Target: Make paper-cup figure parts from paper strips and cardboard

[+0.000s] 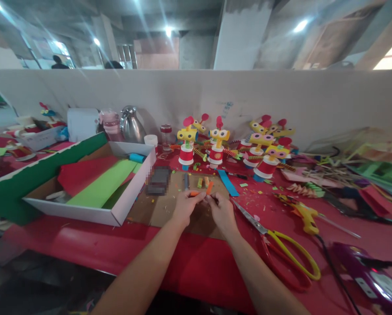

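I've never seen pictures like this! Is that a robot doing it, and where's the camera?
No robot here: these are a person's bare left hand and right hand. There is just one picture, from a camera worn on the person's head, looking forward and down. The fingers of both hands hold orange paper. On the red table are big scissors, a yellow glue gun, a box with coloured sheets and funny big-eyed figures.
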Available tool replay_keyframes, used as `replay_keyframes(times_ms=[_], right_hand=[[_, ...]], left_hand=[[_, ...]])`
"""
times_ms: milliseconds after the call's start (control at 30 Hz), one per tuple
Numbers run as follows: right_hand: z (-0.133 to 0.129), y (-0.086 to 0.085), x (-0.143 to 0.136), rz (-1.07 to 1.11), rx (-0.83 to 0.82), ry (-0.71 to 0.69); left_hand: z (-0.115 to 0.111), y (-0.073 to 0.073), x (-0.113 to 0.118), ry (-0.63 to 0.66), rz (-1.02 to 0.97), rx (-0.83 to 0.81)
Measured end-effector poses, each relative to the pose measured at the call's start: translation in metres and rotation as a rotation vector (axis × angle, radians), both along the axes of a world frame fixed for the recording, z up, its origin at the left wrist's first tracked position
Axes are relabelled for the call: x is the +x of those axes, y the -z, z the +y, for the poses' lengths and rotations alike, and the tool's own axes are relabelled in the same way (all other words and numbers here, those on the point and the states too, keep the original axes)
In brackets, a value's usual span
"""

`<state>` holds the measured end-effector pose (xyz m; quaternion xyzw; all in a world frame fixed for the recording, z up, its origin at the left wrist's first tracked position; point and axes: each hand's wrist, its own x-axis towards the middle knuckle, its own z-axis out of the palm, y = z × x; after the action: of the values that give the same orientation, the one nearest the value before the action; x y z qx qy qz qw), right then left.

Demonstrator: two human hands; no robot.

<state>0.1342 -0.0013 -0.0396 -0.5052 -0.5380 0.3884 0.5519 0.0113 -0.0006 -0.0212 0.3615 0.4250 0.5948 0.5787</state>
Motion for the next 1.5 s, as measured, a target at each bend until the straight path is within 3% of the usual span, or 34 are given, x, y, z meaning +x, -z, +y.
replay_keyframes(times_ms=[200,500,733,900,1133,1500], right_hand=[[-0.001,-0.002,-0.004,0.091,-0.065,-0.084],[-0.004,-0.005,-0.011,0.258,-0.062,-0.107],[-0.004,-0.002,-0.014,0.171,0.020,-0.129],[-0.005,-0.001,-0.015,0.168,0.041,-0.130],[-0.003,-0.003,-0.013,0.259,-0.007,-0.085],[-0.004,-0.007,-0.008,0.264,-0.068,-0.113]], left_hand=[[0.003,0.003,-0.002,0.036,-0.021,-0.043],[0.005,0.005,-0.002,-0.020,-0.078,-0.094],[0.004,-0.002,0.000,0.002,-0.192,-0.137],[0.005,0.001,0.000,-0.003,-0.206,-0.120],[0.006,0.004,-0.005,0.038,-0.087,-0.064],[0.004,-0.004,-0.013,0.043,0.068,-0.004]])
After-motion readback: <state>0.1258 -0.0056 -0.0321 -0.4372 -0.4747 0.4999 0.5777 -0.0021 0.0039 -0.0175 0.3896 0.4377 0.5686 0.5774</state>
